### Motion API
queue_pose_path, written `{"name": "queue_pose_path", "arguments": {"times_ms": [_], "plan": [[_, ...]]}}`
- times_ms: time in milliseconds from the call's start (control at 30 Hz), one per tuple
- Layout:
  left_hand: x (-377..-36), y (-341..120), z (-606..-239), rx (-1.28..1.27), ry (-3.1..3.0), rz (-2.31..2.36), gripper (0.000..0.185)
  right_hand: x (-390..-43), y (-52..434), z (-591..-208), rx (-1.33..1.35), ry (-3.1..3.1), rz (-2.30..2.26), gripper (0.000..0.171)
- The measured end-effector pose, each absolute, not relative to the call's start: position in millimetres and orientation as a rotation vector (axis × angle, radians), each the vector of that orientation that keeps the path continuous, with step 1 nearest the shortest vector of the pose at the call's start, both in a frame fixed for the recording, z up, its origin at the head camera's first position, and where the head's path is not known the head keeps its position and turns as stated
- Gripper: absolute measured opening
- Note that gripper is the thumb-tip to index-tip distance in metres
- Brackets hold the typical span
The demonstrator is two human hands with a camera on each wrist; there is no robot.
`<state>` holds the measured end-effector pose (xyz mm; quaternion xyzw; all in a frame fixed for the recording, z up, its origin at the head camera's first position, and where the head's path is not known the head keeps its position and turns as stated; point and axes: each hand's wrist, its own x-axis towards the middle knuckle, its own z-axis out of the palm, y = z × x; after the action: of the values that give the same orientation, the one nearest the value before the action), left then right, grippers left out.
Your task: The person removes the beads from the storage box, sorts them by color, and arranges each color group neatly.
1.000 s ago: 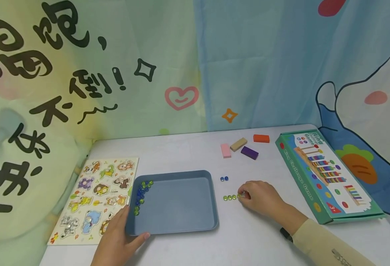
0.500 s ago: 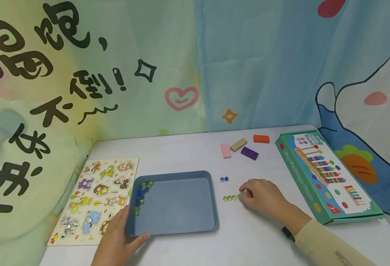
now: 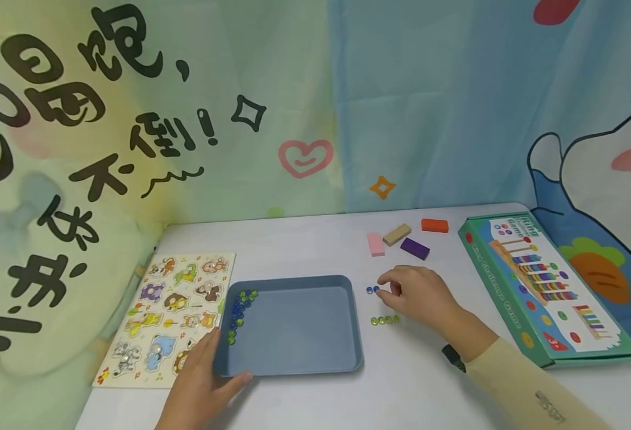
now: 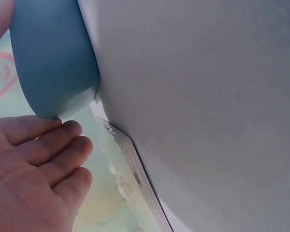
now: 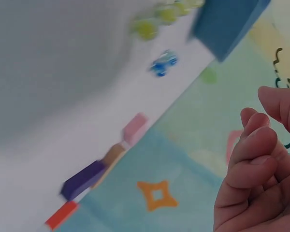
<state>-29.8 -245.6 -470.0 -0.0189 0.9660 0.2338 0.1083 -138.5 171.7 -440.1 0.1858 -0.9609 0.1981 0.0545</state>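
My left hand point(image 3: 199, 382) rests at the near left corner of a blue-grey tray point(image 3: 305, 334), thumb on its front edge and fingers along its left side. In the left wrist view the fingers are relaxed, with a fingertip touching the tray wall point(image 4: 55, 63). Blue and yellow-green glass beads point(image 3: 238, 310) line the tray's left side. My right hand point(image 3: 420, 298) is over the table, thumb and forefinger apart beside the right one of two blue beads point(image 3: 369, 290). In the right wrist view, nothing shows between those fingertips. Several yellow-green beads point(image 3: 382, 320) form a row just nearer.
An animal puzzle board point(image 3: 170, 316) lies left of the tray. Pink point(image 3: 376, 244), tan point(image 3: 397, 235), purple point(image 3: 414, 248) and orange point(image 3: 435, 225) blocks lie at the back. A green game box point(image 3: 549, 286) stands at the right. A printed curtain point(image 3: 294, 89) hangs behind.
My right hand has left the right end of the yellow-green row and moved back to the blue beads. The left hand stays at the tray. The head view has shifted slightly.
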Motion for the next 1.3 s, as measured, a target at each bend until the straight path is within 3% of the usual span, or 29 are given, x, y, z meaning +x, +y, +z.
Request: {"name": "queue_pose_path", "arguments": {"times_ms": [700,1300], "plan": [[-31,-244,-471,-0.058,2.853,0.692,0.119,-173,28,-425,0.845,-2.84,0.755,0.018],[-31,-245,-473,-0.031,2.88,0.697,0.12,-179,-61,-457,0.952,-3.019,0.507,0.02]]}}
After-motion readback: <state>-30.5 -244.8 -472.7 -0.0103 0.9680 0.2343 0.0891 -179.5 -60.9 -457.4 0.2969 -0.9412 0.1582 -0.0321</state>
